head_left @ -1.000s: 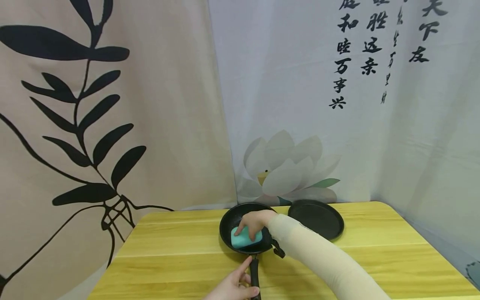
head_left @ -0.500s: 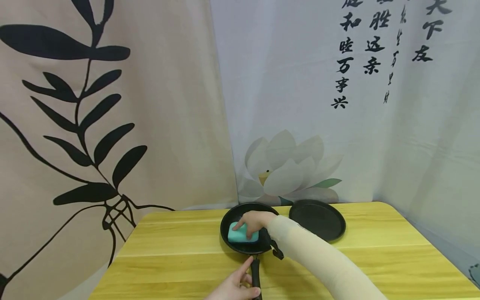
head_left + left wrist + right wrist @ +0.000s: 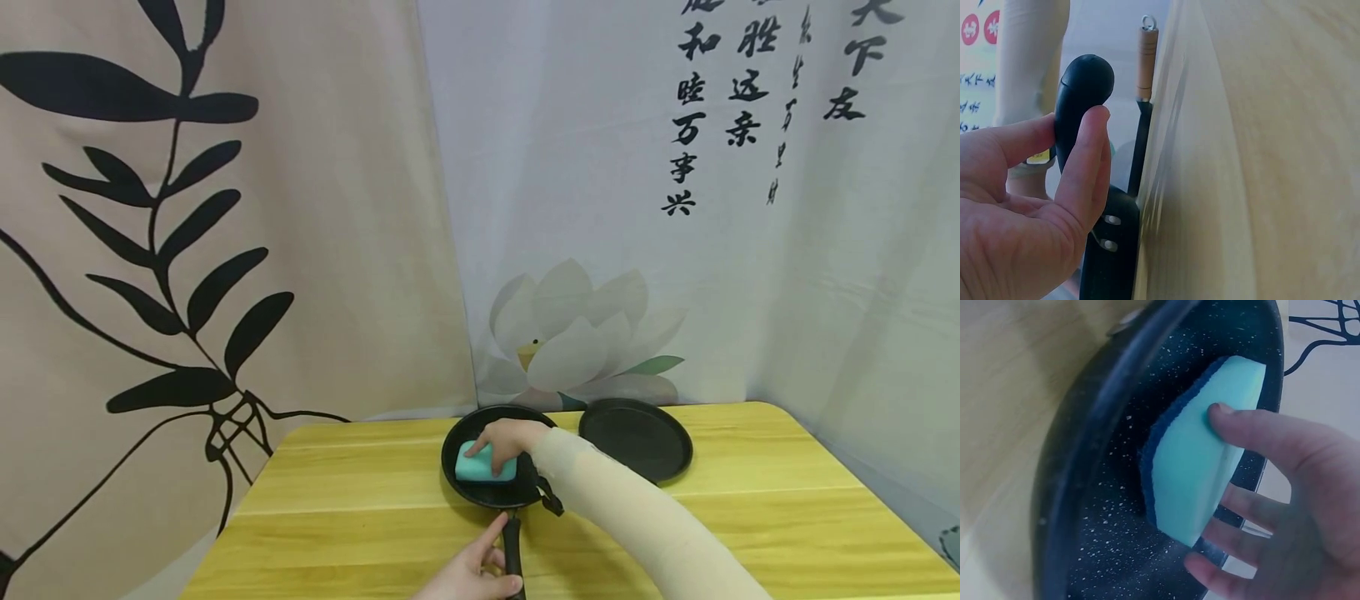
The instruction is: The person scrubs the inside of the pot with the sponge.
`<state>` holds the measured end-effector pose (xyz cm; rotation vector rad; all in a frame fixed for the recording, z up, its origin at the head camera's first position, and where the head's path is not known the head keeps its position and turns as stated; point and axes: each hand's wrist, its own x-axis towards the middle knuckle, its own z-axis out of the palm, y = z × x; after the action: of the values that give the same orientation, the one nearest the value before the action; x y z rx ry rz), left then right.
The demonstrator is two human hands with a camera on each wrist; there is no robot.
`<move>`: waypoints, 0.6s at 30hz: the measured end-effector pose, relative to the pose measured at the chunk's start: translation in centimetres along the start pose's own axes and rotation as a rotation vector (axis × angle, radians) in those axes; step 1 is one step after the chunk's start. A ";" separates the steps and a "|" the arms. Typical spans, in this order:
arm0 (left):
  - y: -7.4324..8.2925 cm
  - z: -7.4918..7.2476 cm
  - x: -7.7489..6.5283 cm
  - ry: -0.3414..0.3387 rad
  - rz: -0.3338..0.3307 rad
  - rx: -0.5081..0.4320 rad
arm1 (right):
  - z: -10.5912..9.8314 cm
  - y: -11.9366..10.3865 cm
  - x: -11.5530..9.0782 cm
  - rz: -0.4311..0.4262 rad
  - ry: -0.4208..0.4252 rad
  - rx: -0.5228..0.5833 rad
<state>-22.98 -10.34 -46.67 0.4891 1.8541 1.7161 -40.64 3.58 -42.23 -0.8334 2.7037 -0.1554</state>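
Note:
A black frying pan [image 3: 528, 490] with a speckled inside stands on the wooden table, its handle pointing towards me. My left hand [image 3: 474, 573] grips the black handle [image 3: 512, 543] between thumb and fingers; in the left wrist view the handle's rounded end [image 3: 1090, 72] sticks out past the fingertips. Inside the pan, my right hand [image 3: 510, 439] holds a turquoise sponge [image 3: 472, 468]. The right wrist view shows the thumb on the sponge's [image 3: 1194, 459] pale foam and other fingers along its far edge. Its dark blue scouring side faces the pan surface.
Right of the frying pan, a flat round black pan [image 3: 636, 440] lies near the table's back edge. A wooden handle [image 3: 1146, 59] with a metal ring shows in the left wrist view. Printed curtains [image 3: 360, 208] hang behind the table [image 3: 345, 500].
The sponge and right hand have shifted slightly left and away within the pan, and the sponge lies more level in the view. The left hand keeps its hold on the handle.

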 end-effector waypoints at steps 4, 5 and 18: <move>0.1 0.0 -0.1 -0.003 -0.014 -0.019 | -0.2 -0.1 0.1 0.004 -0.010 0.000; 0.1 0.0 -0.1 -0.004 -0.015 -0.022 | -0.2 -0.1 0.1 0.008 -0.011 -0.002; -0.1 -0.2 0.1 -0.017 0.012 -0.010 | -0.1 -0.3 0.3 0.051 0.033 -0.075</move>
<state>-23.16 -10.48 -46.78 0.5112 1.8332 1.7229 -40.80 3.17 -42.14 -0.7881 2.7745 -0.0577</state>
